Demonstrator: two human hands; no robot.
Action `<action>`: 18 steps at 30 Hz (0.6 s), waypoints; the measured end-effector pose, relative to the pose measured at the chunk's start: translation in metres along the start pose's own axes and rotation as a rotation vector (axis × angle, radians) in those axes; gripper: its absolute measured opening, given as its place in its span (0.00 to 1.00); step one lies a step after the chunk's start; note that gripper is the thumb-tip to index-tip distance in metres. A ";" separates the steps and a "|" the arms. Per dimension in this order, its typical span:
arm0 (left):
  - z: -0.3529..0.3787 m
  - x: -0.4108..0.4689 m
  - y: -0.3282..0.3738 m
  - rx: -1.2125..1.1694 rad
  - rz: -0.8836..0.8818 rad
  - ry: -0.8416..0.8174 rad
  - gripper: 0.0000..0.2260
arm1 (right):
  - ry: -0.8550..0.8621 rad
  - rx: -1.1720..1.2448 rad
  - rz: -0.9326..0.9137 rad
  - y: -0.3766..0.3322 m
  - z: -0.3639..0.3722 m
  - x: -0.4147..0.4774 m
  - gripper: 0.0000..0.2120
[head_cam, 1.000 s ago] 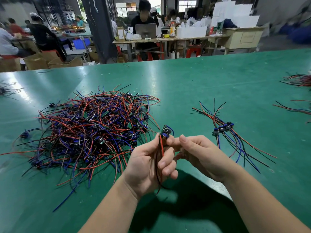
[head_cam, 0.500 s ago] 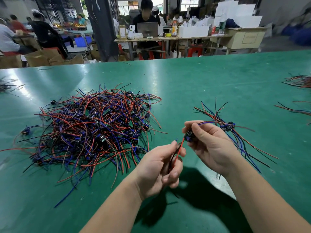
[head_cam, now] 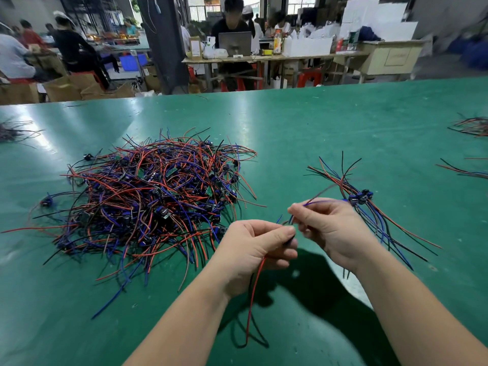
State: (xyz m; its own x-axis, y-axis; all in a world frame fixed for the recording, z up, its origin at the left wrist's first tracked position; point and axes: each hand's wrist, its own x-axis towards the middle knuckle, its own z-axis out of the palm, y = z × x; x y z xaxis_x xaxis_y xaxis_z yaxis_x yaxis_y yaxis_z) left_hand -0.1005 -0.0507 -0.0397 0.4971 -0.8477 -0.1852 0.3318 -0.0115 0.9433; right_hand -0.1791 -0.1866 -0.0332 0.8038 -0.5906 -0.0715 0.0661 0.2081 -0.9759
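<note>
**A:** Head view. Harness (head_cam: 261, 265) is up off the bench (head_cam: 317, 122), held between both hands, in front of the gap between the tangled pile (head_cam: 148, 202) and the sorted bundle (head_cam: 375, 220).

**B:** Grips?

**A:** Left hand (head_cam: 250, 252) has its fingers (head_cam: 280, 232) curled tight round the red and black leads. Red lead (head_cam: 250, 305) hangs below the palm and loops near the bench. Right hand (head_cam: 332, 231) pinches the blue lead (head_cam: 320, 202) between thumb and forefinger, with the other fingers loosely curled.

**B:** Module?

**A:** There's a dark bit at the left fingertips, mostly hidden. Can't tell if that's it.

**B:** Reads as combing the leads straight before it joins the sorted bundle.

**A:** Agreed. To do it well:
- Anchor with the left hand close to the module end so the pull doesn't load the joints.
- Draw the blue lead out along its own line with a light pinch, letting it slide rather than yanking.
- Lift the hanging loop off the bench first, or it may snag.

**B:** Placement?

**A:** Module beside the bundle's other modules, leads fanned the same way, well apart from the pile.
</note>
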 end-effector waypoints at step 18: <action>-0.007 -0.008 -0.003 0.221 -0.049 -0.335 0.05 | 0.371 0.295 0.116 -0.013 -0.032 0.016 0.19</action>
State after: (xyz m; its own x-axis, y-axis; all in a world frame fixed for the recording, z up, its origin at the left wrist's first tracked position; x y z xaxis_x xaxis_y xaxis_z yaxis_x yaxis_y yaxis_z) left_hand -0.1001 -0.0400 -0.0428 0.1836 -0.9689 -0.1660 0.1502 -0.1392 0.9788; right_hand -0.1863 -0.2239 -0.0280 0.5545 -0.7774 -0.2969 0.1964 0.4690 -0.8611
